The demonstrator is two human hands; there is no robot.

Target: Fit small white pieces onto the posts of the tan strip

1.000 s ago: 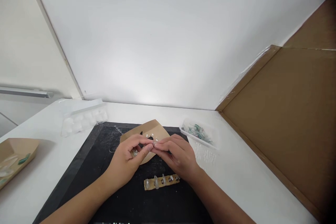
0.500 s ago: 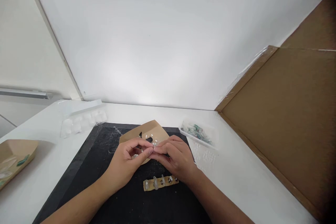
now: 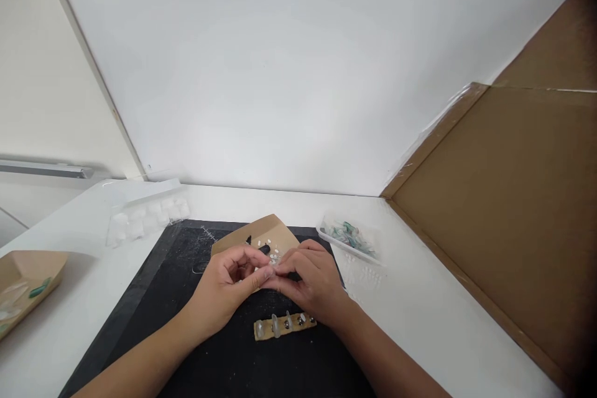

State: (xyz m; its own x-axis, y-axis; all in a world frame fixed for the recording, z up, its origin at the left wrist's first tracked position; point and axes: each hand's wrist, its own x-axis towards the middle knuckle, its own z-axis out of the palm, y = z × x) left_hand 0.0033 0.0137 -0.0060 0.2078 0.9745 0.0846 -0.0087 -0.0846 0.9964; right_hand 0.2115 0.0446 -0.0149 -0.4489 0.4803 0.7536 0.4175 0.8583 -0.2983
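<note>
My left hand (image 3: pixel 232 280) and my right hand (image 3: pixel 311 277) meet fingertip to fingertip above a brown paper tray (image 3: pixel 261 228). Both are closed in a pinch around something tiny and pale, too small to name. A black tool or handle (image 3: pixel 265 249) shows just past my fingers, and small white pieces (image 3: pixel 275 252) lie in the tray around it. Below my right hand, a tan strip (image 3: pixel 265 333) rests on the black mat (image 3: pixel 224 354). Along it stand several clear pieces (image 3: pixel 275 326) and shiny dark round parts. My fingers hide part of the tray.
A clear plastic box (image 3: pixel 352 239) of green and clear pieces stands at right, with small white bits (image 3: pixel 368 273) on the table beside it. At left are a clear compartment case (image 3: pixel 149 214) and another paper tray (image 3: pixel 35 280). A brown cardboard panel (image 3: pixel 504 211) borders the right side.
The hands stay together over the tray. My fingertips have shifted slightly against each other, and the view has moved a little.
</note>
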